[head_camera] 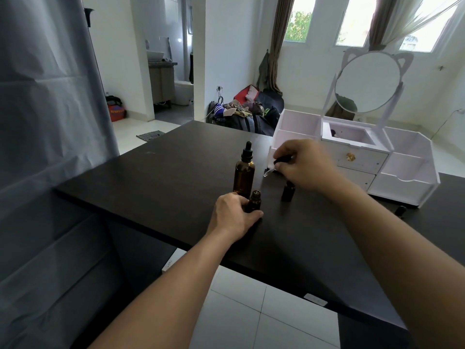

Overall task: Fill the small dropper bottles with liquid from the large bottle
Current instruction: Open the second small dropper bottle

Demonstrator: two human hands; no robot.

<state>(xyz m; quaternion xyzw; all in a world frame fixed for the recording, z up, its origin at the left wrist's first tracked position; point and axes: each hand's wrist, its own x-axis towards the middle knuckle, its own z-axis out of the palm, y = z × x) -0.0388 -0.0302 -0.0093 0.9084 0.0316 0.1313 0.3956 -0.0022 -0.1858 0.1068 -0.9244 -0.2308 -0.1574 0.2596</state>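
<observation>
On the black table (156, 177) stands a large amber bottle (244, 173) with a black dropper cap. Just in front of it, my left hand (232, 216) grips a small amber bottle (254, 201) whose neck is uncapped. My right hand (302, 165) holds a black dropper cap (283, 159) above the table, its glass pipette (268, 172) pointing down and left. A second small dark bottle (288, 191) stands capped below my right hand, partly hidden by it.
A white cosmetics organiser (402, 172) with drawers and a round cat-ear mirror (367, 81) stands at the table's right. A small dark object (400, 211) lies in front of it. A grey curtain (50, 122) hangs on the left. The table's near edge drops to tiled floor.
</observation>
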